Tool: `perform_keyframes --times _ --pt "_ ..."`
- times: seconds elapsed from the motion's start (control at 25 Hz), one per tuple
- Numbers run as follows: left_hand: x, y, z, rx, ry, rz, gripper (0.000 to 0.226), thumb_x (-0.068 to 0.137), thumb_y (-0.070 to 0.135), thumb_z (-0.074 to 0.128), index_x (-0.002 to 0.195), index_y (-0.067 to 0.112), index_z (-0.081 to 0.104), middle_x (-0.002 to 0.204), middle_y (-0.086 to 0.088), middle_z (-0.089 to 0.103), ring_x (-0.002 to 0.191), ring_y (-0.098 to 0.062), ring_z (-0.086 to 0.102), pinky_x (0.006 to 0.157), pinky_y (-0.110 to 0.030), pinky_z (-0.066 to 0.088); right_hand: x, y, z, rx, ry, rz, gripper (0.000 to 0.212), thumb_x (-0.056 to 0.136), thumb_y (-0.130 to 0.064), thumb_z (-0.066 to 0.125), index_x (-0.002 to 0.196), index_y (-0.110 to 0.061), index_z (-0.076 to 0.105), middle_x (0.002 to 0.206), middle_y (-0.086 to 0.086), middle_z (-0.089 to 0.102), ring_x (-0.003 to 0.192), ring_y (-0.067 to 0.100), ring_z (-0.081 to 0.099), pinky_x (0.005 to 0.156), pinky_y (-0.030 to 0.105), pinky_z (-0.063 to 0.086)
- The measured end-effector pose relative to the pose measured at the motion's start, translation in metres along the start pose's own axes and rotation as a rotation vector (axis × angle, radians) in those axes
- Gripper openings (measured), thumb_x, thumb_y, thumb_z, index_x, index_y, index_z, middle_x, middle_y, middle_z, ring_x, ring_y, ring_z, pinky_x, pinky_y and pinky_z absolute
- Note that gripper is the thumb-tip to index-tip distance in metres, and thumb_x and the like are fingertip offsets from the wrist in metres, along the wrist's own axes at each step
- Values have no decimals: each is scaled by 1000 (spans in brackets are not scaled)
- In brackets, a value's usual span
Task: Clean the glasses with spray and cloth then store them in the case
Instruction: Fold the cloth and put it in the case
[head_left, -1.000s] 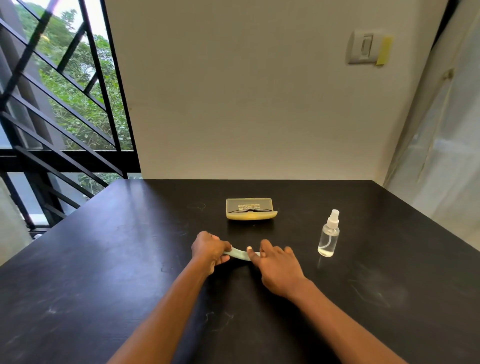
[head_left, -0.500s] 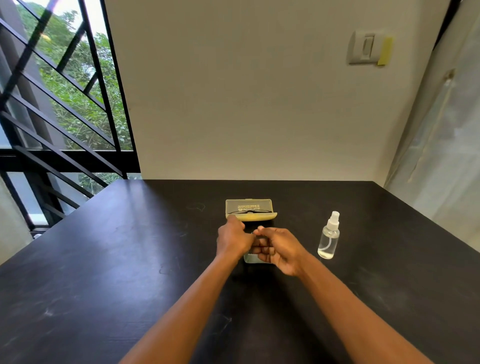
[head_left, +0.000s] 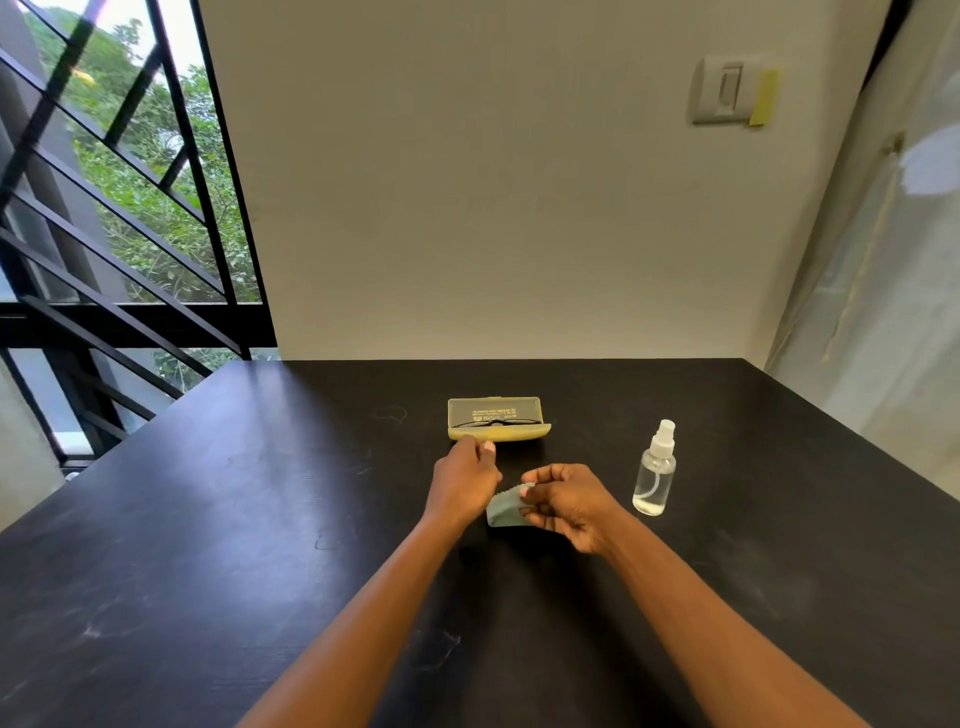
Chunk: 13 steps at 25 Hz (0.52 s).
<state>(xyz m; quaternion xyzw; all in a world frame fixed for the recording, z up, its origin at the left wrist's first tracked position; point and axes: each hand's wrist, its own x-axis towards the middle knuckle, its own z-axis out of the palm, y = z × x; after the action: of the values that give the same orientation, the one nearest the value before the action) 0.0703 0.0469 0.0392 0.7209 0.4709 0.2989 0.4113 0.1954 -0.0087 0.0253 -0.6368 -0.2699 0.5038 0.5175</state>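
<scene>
A yellow glasses case (head_left: 497, 431) stands open at the middle of the black table (head_left: 208, 519), its clear lid raised. Dark-framed glasses (head_left: 496, 422) lie inside it. My left hand (head_left: 465, 478) reaches just short of the case's front left edge, fingers loosely curled and holding nothing that I can see. My right hand (head_left: 566, 504) pinches a folded grey-green cloth (head_left: 503, 510) just above the table, in front of the case. A clear spray bottle (head_left: 655, 470) with a white nozzle stands upright to the right of my right hand.
The table's far edge meets a pale wall. A window with black bars (head_left: 104, 234) is at the left, and a pale curtain (head_left: 883, 312) hangs at the right. A wall switch (head_left: 724, 93) sits high on the wall.
My left hand let go of the cloth and moved forward to the case's front edge. My right hand kept the cloth and drew slightly right.
</scene>
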Motion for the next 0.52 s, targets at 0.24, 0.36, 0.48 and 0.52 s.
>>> perform_keyframes --times 0.24,0.36,0.48,0.52 --pt "3 -25 -5 231 -129 79 13 89 13 56 97 17 65 92 4 61 77 -4 53 73 -19 42 7 4 -8 -97 107 -4 9 87 2 58 85 -7 60 84 14 63 57 13 56 46 19 50" --pt "1 -32 -1 298 -177 99 15 87 15 60 100 18 68 96 3 65 79 -4 54 73 -18 44 9 8 -11 -163 136 -9 9 85 1 60 82 -7 61 81 14 63 54 13 55 44 19 47" --pt "2 -36 2 324 -188 96 18 86 16 61 102 20 68 102 2 65 86 -7 56 79 -23 49 12 13 -12 -238 170 -30 8 84 0 62 81 -7 61 77 13 62 51 13 54 43 20 45" --pt "2 -36 3 333 -190 100 18 86 17 61 103 20 68 104 1 65 88 -8 56 82 -25 49 12 14 -13 -264 185 -39 7 84 -1 62 81 -7 61 76 13 61 50 13 54 43 20 45"
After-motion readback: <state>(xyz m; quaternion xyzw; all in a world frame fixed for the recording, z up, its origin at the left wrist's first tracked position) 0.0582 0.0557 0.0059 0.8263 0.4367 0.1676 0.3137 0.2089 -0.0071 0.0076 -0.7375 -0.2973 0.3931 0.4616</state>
